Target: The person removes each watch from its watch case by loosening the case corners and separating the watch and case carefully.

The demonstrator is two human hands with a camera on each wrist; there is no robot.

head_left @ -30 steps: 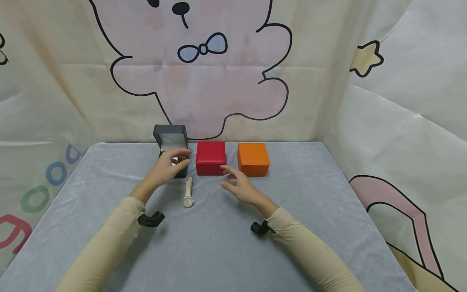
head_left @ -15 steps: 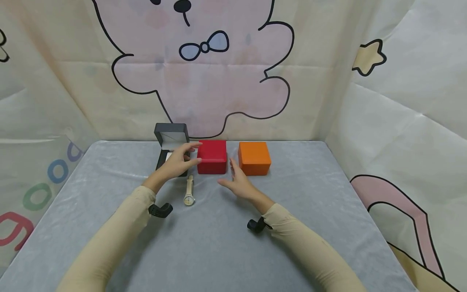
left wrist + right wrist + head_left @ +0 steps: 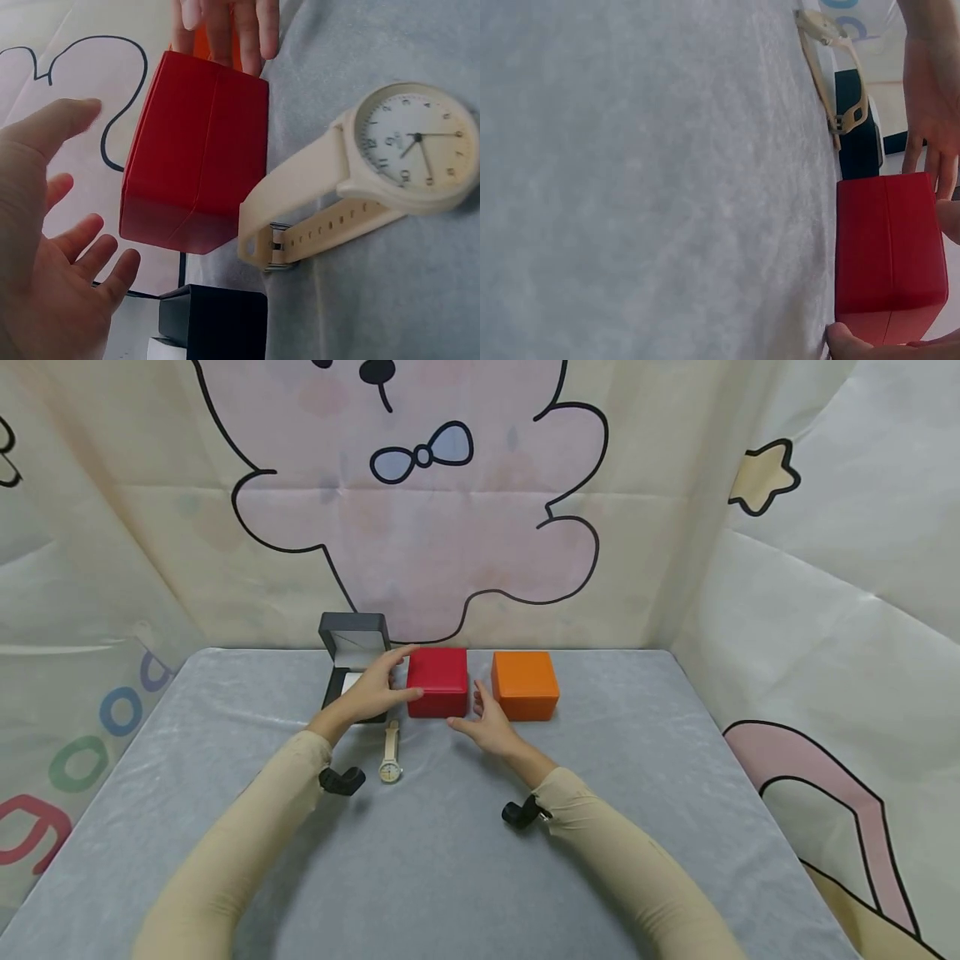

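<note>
Hands (image 3: 371,693) (image 3: 492,727) neared the red box (image 3: 440,682), edges clear of the orange box (image 3: 527,685)

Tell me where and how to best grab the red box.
Probably by its flat left and right walls, below the seam, which may part the lid, coming from both sides: the red box sits shut, with gaps toward the open dark box and orange box.

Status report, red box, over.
Left grip open at left side, right grip open at right side of red box. Red box closed. Orange box close by right grip, may crowd it.
</note>
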